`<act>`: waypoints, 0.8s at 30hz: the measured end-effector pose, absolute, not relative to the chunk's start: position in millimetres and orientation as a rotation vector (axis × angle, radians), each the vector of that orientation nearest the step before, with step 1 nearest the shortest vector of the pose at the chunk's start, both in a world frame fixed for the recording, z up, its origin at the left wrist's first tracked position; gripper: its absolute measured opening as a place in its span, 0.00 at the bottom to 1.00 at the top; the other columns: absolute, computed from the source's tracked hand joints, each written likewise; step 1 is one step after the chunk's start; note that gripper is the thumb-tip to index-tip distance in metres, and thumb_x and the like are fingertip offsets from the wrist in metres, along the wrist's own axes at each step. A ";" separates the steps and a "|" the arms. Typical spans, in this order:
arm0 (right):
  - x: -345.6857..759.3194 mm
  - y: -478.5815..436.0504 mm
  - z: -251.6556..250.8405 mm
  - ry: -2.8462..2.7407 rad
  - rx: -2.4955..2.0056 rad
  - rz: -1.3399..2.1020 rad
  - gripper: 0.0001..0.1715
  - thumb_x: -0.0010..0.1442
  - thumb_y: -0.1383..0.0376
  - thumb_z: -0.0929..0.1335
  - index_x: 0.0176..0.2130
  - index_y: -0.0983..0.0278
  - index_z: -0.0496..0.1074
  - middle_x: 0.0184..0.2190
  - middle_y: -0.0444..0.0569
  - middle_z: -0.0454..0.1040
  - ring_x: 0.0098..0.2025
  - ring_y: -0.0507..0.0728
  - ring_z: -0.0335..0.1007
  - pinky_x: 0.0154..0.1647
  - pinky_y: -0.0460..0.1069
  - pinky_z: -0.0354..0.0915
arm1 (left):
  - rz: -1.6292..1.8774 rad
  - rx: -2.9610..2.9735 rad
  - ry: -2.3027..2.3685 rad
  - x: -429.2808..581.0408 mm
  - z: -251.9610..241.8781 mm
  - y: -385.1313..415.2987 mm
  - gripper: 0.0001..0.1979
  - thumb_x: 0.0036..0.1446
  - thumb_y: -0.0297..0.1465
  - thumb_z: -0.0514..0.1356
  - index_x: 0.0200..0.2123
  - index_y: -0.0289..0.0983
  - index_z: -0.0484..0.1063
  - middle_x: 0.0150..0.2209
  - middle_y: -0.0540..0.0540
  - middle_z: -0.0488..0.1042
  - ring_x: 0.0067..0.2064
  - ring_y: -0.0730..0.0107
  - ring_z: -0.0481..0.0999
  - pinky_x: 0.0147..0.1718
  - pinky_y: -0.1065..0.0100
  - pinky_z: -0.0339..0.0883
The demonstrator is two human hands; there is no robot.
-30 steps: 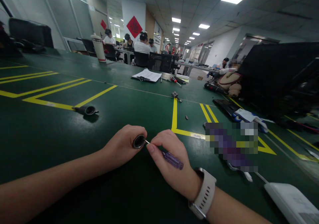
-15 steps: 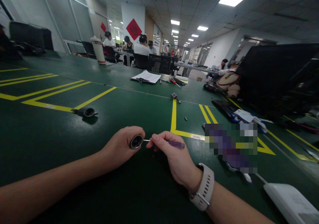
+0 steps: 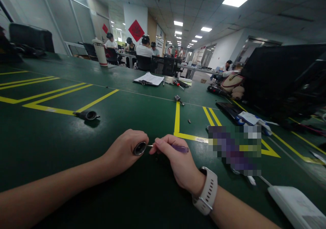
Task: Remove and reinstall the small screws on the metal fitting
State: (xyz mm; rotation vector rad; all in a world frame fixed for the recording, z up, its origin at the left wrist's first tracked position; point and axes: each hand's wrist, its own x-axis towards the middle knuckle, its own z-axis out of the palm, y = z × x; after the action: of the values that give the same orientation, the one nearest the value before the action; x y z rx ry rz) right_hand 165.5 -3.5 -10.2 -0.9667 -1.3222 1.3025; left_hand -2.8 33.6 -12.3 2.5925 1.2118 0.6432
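My left hand [image 3: 124, 151] is closed around a small black round part with a metal rim [image 3: 140, 148], held just above the green table. My right hand [image 3: 175, 161], with a white watch on its wrist, pinches a thin screwdriver with a purple handle [image 3: 179, 148]. The screwdriver lies nearly level and its tip points into the round part's opening. The two hands almost touch at the middle of the table's near side.
A similar black round part [image 3: 88, 115] lies to the left near yellow floor-style lines. Small tools [image 3: 179, 100], a tiny screw [image 3: 189, 121], papers [image 3: 149, 79] and a white cup [image 3: 100, 52] lie farther off. A white device [image 3: 295, 205] sits at the lower right. People sit at desks beyond.
My right hand turned and lifted the screwdriver handle from pointing down toward me to nearly level, keeping the tip at the round part. The left hand stayed almost still.
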 end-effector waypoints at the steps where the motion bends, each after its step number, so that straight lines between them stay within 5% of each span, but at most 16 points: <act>1: 165.5 -1.8 -11.2 -1.267 -0.953 1.352 0.13 0.56 0.61 0.66 0.23 0.64 0.72 0.23 0.44 0.73 0.30 0.52 0.67 0.36 0.48 0.61 | 0.640 2.586 1.195 -2.7 -12.2 33.7 0.05 0.49 0.26 0.52 0.23 0.36 0.65 0.22 0.51 0.68 0.27 0.72 0.66 0.30 0.68 0.58; 5: 167.5 -2.3 -11.0 -1.291 -0.890 1.348 0.12 0.56 0.61 0.66 0.24 0.63 0.71 0.23 0.44 0.73 0.30 0.52 0.67 0.36 0.48 0.61 | 0.643 2.538 1.224 -1.4 -10.8 33.6 0.04 0.48 0.25 0.53 0.23 0.36 0.65 0.22 0.52 0.69 0.27 0.72 0.66 0.28 0.70 0.57; 14: 167.0 -18.6 -5.8 -1.747 -0.929 0.667 0.11 0.59 0.64 0.64 0.26 0.62 0.69 0.26 0.45 0.70 0.30 0.53 0.64 0.33 0.50 0.59 | 0.619 2.594 1.260 1.3 -8.4 29.2 0.03 0.47 0.26 0.54 0.23 0.36 0.65 0.21 0.52 0.67 0.26 0.71 0.65 0.28 0.69 0.56; 24: 170.7 -2.7 -11.6 -1.271 -0.880 1.371 0.12 0.58 0.62 0.65 0.25 0.63 0.71 0.23 0.43 0.72 0.30 0.52 0.67 0.35 0.49 0.61 | 0.618 2.557 1.220 -0.8 -8.0 31.0 0.04 0.47 0.23 0.54 0.24 0.35 0.66 0.22 0.51 0.67 0.26 0.72 0.66 0.28 0.69 0.57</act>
State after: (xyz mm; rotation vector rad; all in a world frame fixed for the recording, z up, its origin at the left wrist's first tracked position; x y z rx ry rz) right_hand 170.7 -2.7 -11.6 -0.8805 -1.2711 1.3715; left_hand -0.8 31.0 -8.0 2.5570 1.2205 0.6184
